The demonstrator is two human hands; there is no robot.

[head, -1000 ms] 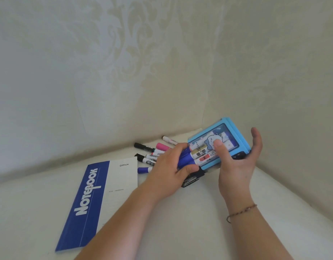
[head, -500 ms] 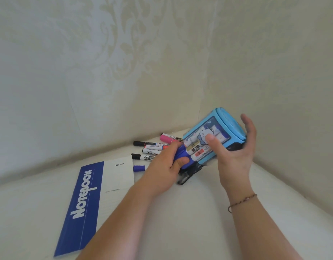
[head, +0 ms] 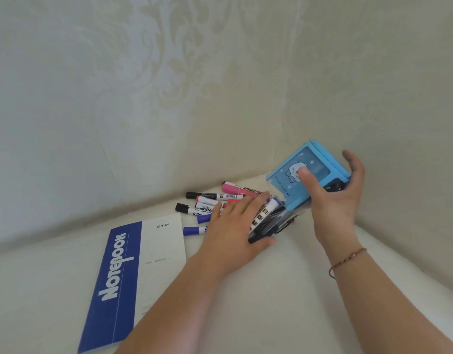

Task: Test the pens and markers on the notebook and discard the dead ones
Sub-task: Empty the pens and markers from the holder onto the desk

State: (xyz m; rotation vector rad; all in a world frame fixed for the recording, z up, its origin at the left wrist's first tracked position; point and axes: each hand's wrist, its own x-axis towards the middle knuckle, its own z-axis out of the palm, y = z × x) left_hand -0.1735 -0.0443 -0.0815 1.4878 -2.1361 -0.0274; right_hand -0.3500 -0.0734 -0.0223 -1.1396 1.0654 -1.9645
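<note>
My right hand (head: 332,198) grips a light blue pencil case (head: 307,175), tilted with its open mouth down and to the left. Markers slide out of it, among them a white one with a blue cap (head: 267,209). My left hand (head: 235,226) lies flat with straight fingers over the spilled markers below the mouth. More markers lie in a heap on the pale surface: a pink one (head: 239,189), a black-capped one (head: 212,196) and a blue-capped one (head: 194,229). A closed blue and white notebook (head: 133,274) lies to the left.
Pale patterned walls (head: 169,98) meet in a corner just behind the marker heap and close to the right of the pencil case. The pale surface (head: 284,290) stretches toward me between my forearms.
My right hand has tipped the case further, mouth down. My left hand has let go of the blue markers it gripped and now lies flat on the spilled ones.
</note>
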